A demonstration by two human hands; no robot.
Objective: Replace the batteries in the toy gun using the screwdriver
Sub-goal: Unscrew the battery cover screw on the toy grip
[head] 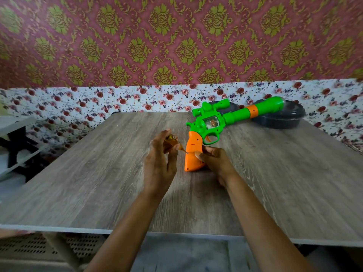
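A green toy gun with an orange grip lies flat on the wooden table, barrel pointing to the far right. My left hand is shut on a small amber-handled screwdriver. The screwdriver's tip touches a screw hole on the left side of the grip. My right hand holds the grip's lower right edge, thumb pressed on the orange plastic. No batteries are visible.
A dark round lidded container sits at the table's far right, under the gun's barrel. A white shelf unit stands left of the table. A floral cloth and patterned wall lie behind. The table's front edge runs below my forearms.
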